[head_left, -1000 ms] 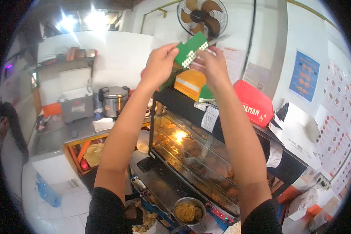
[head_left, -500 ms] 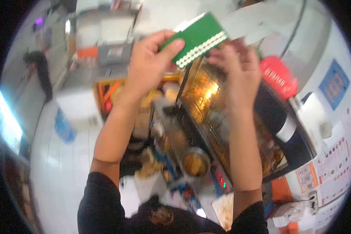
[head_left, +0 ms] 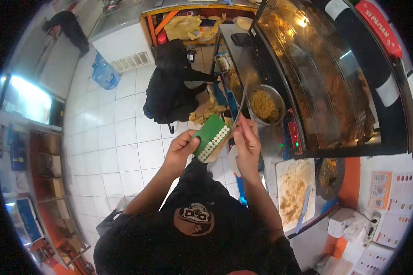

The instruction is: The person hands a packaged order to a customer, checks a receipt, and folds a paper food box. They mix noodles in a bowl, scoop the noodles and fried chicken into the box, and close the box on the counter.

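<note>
A green folded card or packet [head_left: 211, 133] with rows of pale round dots along one edge is held in front of the body by my left hand [head_left: 181, 149], thumb on top. My right hand [head_left: 246, 140] is beside its dotted edge, fingers pinched on a thin, pale, blurred strip or sheet [head_left: 244, 98] that points up and away. Just beyond the right hand, a metal bowl [head_left: 266, 104] holds yellowish-brown crumbly food.
A glass food warmer [head_left: 326, 73] stands at the upper right. Below it lie a cutting board [head_left: 296, 192] and a knife [head_left: 304, 211]. A black bag [head_left: 170, 87] and a blue water bottle [head_left: 105, 73] are ahead. A person [head_left: 69, 30] bends at the upper left.
The view has tilted down to the floor and my body. Both hands have come down from above the warmer with the green card. A thin strip now shows clearly at my right fingers.
</note>
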`<state>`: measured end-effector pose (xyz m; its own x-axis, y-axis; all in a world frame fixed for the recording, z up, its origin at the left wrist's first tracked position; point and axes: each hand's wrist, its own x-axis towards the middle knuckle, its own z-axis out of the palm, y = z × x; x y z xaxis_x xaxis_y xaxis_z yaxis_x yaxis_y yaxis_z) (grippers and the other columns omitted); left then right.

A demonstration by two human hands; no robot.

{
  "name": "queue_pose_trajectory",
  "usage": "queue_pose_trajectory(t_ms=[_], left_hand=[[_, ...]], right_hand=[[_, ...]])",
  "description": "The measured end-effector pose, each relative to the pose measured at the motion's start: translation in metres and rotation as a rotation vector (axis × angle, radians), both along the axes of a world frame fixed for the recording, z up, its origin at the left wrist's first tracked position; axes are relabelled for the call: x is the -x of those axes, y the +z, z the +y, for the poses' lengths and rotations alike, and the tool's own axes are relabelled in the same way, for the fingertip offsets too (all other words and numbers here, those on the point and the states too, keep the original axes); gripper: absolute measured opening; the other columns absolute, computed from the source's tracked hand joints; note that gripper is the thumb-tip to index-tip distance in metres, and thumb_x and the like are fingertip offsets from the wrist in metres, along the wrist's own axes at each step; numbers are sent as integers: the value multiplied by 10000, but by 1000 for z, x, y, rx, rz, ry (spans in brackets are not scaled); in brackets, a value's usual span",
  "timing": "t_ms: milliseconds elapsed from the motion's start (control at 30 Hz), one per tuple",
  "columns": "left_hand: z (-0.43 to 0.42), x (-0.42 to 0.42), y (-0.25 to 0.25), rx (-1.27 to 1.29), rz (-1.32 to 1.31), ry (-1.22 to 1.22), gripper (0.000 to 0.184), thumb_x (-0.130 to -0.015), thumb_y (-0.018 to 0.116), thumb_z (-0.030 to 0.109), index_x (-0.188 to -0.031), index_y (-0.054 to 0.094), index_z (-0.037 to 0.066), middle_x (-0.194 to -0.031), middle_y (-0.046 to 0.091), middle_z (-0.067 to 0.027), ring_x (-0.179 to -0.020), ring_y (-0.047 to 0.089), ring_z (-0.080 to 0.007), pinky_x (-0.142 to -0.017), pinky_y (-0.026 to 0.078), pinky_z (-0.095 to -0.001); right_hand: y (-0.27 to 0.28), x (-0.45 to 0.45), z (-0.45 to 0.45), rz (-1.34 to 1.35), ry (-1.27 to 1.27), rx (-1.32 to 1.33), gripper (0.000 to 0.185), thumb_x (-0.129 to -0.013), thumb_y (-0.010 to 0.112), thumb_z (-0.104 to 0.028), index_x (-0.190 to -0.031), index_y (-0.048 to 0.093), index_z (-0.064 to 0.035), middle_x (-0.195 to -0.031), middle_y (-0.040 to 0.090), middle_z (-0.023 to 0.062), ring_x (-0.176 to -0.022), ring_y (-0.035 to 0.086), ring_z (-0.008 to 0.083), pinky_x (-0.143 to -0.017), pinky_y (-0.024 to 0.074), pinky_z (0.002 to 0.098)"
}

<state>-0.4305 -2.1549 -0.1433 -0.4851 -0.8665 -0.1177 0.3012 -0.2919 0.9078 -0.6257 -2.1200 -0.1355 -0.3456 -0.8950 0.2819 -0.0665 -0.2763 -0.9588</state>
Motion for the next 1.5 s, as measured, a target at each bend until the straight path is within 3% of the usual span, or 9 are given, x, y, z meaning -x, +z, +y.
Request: queue_pose_trajectory(t_ms=[167, 400, 500, 600, 700, 933, 1167, 1367, 1500], left_hand=[[41, -14, 3, -256, 14, -173, 230, -972, 474, 168, -1134, 530, 14, -1022, 595, -44, -934, 564, -99, -877, 449, -274], [78, -30, -10, -712, 98, -257, 425, -966, 469, 260, -1251, 452, -55, -1109, 589, -141, -1023, 586, -220, -912, 467, -336], [81, -35, 2, -742, 44, -339, 314, -956, 510, 191, -1183, 523, -26, -1074, 610, -95, -993, 577, -171, -900, 451, -300], [88, -39, 0, -301, -190, -269, 204, -947, 515, 124, -1101, 551, -5, -1009, 622, -77, -920, 572, -116, -815, 455, -250], [90, -39, 10, -173, -357, -39, 77, -934, 510, 64, -984, 548, 20, -881, 602, -36, -836, 542, -63, -733, 434, -214], [80, -22, -4, 131, -29, 646, 68, -942, 446, 92, -953, 441, 26, -826, 517, -67, -747, 502, -129, -702, 439, -277], [81, -37, -17, 629, 51, 575, 77, -945, 404, 59, -1020, 417, 49, -898, 528, -140, -809, 525, -181, -743, 426, -284], [84, -48, -10, 418, -49, 617, 100, -969, 410, 103, -1045, 418, 38, -938, 542, -143, -823, 529, -174, -754, 439, -309], [80, -49, -14, 316, -9, 600, 97, -979, 406, 94, -1057, 420, 39, -1050, 573, -164, -911, 567, -169, -828, 460, -298]], right_hand=[[-15, 4, 27, 81, -69, -45, 358, -873, 612, -122, -1212, 580, -13, -1071, 459, 57, -997, 455, 159, -919, 351, 275], [-39, -1, 59, -177, -28, 1, 224, -870, 592, -184, -1024, 561, -23, -1017, 400, 50, -939, 403, 152, -868, 326, 261], [-34, -3, 59, -221, -29, 58, 226, -855, 598, -216, -981, 538, -38, -977, 378, 38, -941, 377, 157, -878, 306, 278], [-32, -4, 65, -214, -30, 49, 332, -783, 695, -220, -1001, 501, -62, -1043, 353, 48, -987, 363, 170, -900, 301, 300], [-31, -9, 66, 4, -120, 31, 517, -686, 797, -223, -1030, 438, -80, -1079, 318, 64, -1025, 349, 189, -918, 295, 312], [-35, -28, 62, 387, -299, -116, 679, -633, 851, -207, -1045, 328, -72, -1094, 272, 138, -1089, 289, 276, -952, 264, 425], [-42, -37, 55, 410, -316, -233, 624, -684, 815, -139, -1076, 334, -76, -1083, 298, 139, -1046, 335, 265, -934, 293, 406], [-50, -50, 44, -204, -162, 22, 647, -689, 813, -170, -1154, 373, -76, -1066, 345, 100, -982, 401, 216, -890, 372, 359], [-49, -49, 53, 164, -160, 45, 626, -674, 815, -159, -1140, 406, -73, -1138, 379, 105, -1038, 444, 237, -914, 387, 379]])
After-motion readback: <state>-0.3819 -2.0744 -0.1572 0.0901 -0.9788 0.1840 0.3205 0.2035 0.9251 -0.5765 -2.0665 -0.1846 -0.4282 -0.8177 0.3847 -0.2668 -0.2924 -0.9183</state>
